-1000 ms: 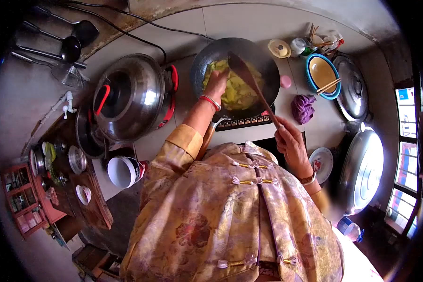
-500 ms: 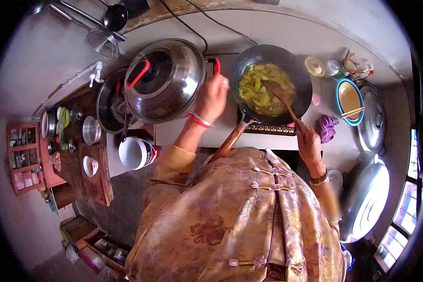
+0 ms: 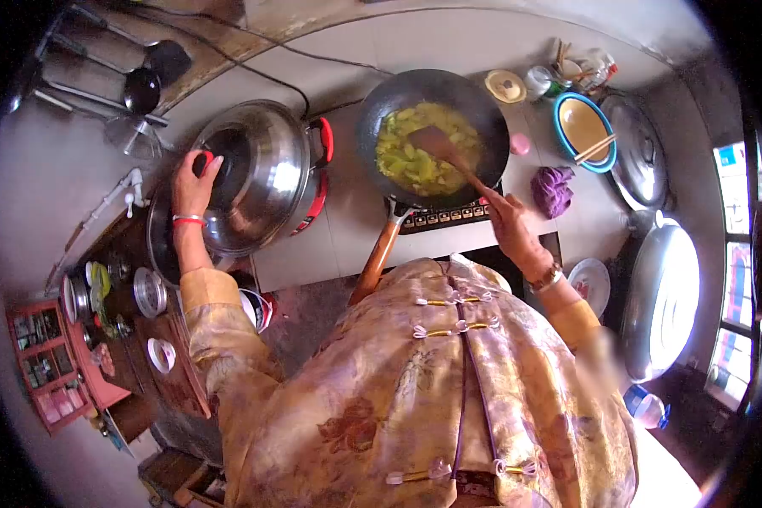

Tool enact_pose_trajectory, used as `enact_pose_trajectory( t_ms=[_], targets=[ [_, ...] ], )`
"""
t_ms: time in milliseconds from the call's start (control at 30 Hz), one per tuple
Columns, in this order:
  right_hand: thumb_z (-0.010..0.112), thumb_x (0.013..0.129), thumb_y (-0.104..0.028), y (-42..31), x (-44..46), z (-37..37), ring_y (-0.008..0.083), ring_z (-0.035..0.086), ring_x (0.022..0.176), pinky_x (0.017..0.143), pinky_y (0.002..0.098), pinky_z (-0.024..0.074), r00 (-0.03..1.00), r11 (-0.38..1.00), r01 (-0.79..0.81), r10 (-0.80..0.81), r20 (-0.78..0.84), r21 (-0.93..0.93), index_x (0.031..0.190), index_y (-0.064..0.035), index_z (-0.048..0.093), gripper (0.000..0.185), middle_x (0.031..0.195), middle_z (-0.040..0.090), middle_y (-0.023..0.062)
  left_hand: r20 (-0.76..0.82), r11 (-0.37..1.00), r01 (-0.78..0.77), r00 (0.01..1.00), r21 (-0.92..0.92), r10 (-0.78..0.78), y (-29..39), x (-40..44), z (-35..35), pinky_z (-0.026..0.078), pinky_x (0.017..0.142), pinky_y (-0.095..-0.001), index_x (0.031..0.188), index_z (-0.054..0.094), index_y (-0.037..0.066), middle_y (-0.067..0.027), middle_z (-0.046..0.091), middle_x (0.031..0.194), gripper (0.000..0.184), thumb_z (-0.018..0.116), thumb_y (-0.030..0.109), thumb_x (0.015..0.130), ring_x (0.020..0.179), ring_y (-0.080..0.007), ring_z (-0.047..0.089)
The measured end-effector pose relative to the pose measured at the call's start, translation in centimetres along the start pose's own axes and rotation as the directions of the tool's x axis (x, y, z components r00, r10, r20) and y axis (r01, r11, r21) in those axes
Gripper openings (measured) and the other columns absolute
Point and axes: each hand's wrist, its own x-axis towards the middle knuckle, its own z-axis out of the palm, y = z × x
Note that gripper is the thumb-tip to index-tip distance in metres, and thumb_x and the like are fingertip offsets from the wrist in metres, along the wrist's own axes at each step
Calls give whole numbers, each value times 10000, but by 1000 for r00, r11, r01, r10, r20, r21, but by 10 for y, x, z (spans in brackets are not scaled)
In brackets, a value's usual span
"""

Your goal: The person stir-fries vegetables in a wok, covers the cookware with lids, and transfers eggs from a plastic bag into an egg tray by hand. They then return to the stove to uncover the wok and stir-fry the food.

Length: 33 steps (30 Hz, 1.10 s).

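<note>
Wok (image 3: 436, 85), upper centre of frame, on a cooker (image 3: 444, 220) on the pale surface (image 3: 347, 224); window (image 3: 738, 279) at right edge. Counted: one spatula (image 3: 433, 142), one red-handled lid (image 3: 267, 169), two chopsticks (image 3: 595, 148) across a bowl (image 3: 582, 125). Wok contains yellow-green food (image 3: 411, 169). Left hand (image 3: 193, 188): fingers curled round the lid's handle. Right hand (image 3: 516, 230): fingers grasping the spatula.

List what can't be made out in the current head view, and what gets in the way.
All in the head view:
Contents of the big pot: hidden by the domed lid.
Part of the red lid handle: covered by the left hand.
Grip end of the wooden spatula: covered by the right hand.
Bottom of the wok: hidden by the food.
Button labels on the cooker: too small to read.
</note>
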Motion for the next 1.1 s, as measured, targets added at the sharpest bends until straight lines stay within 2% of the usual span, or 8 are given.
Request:
enact_pose_trajectory(
  t_ms=[167, 300, 500, 567, 633, 833, 1000, 1100],
  targets=[
    [507, 919, -159, 14, -10, 3, 378, 602, 682, 569, 456, 484, 997, 994, -57, 62, 55, -88, 1220, -181, 576, 310, 768, 574, 168, -61, 997, 63, 996, 34, -61, 6, 0, -6, 465, 826, -410, 991, 647, 22, -203, 655, 986, 420, 717, 380, 784, 937, -362, 614],
    [518, 906, -145, 9, -1, -3, 371, 593, 656, 550, 462, 471, 996, 996, -84, 83, 32, 16, 1244, -225, 558, 349, 741, 553, 165, -142, 998, 68, 988, 17, -65, 10, 7, -19, 478, 794, -408, 997, 655, 25, -201, 664, 936, 416, 726, 373, 780, 877, -353, 629],
    [500, 839, -61, -1, 35, 26, 357, 613, 702, 582, 448, 503, 995, 991, 37, -24, 99, -129, 1302, -199, 503, 483, 907, 575, 165, -45, 976, 154, 986, -152, -162, 103, 22, -53, 465, 829, -327, 1065, 648, 30, -117, 668, 994, 353, 717, 272, 818, 884, -209, 609],
    [500, 843, -69, 2, 35, 17, 360, 616, 713, 583, 448, 503, 986, 981, -22, 54, 160, -194, 1311, -196, 493, 485, 897, 578, 166, -113, 991, -79, 991, -106, 67, 138, 23, -52, 468, 831, -332, 1067, 652, 31, -117, 672, 997, 345, 714, 259, 816, 894, -215, 620],
    [493, 850, -76, -3, 26, 10, 373, 619, 735, 592, 453, 505, 976, 982, -83, 114, 188, -170, 1311, -186, 492, 475, 928, 573, 189, -114, 968, -89, 991, -234, 63, 184, 23, -43, 472, 825, -359, 1012, 655, 28, -158, 665, 958, 387, 745, 316, 769, 902, -292, 631],
    [511, 834, -54, -3, -2, 28, 389, 606, 735, 633, 466, 516, 992, 998, -51, 54, 113, -32, 1302, -181, 469, 487, 966, 537, 206, -68, 842, -409, 908, -350, 413, 279, 26, 26, 472, 745, -404, 973, 632, 31, -166, 610, 868, 411, 756, 343, 736, 832, -335, 597],
    [536, 782, 6, -2, -12, 20, 387, 578, 941, 737, 458, 528, 999, 996, 44, -44, -5, 76, 1218, -93, 495, 449, 1113, 529, 214, 36, 828, -436, 878, -352, 478, 322, 23, 88, 484, 740, -434, 939, 620, 45, -165, 616, 896, 410, 744, 377, 734, 844, -355, 593],
    [552, 780, 0, -5, -19, 10, 395, 588, 830, 715, 460, 521, 997, 994, 64, -67, 35, 91, 1117, -34, 520, 340, 1017, 532, 220, 113, 835, -458, 853, -307, 509, 327, 24, 113, 490, 750, -404, 950, 638, 20, -187, 625, 897, 390, 747, 336, 748, 839, -364, 604]
  ],
)
